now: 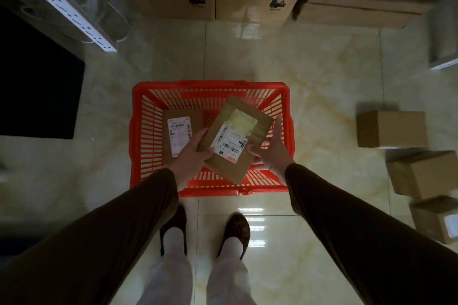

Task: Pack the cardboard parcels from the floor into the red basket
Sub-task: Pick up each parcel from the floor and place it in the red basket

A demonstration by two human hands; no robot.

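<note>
A red basket (138, 131) stands on the tiled floor in front of my feet. One flat cardboard parcel (181, 119) with a white label lies inside it at the left. Over the basket I hold a second flat cardboard parcel (238, 138), tilted, label up. My left hand (195, 156) grips its near left edge, thumb on top. My right hand (271, 153) holds its right side, fingers stretched along the edge and thumb over the near corner.
Three cardboard boxes (391, 129), (423, 173), (438, 220) sit on the floor at the right. Large cartons (255, 2) stand under the shelf at the back. A metal shelf post (62, 5) slants at the upper left, with a dark mat (37, 86) below it.
</note>
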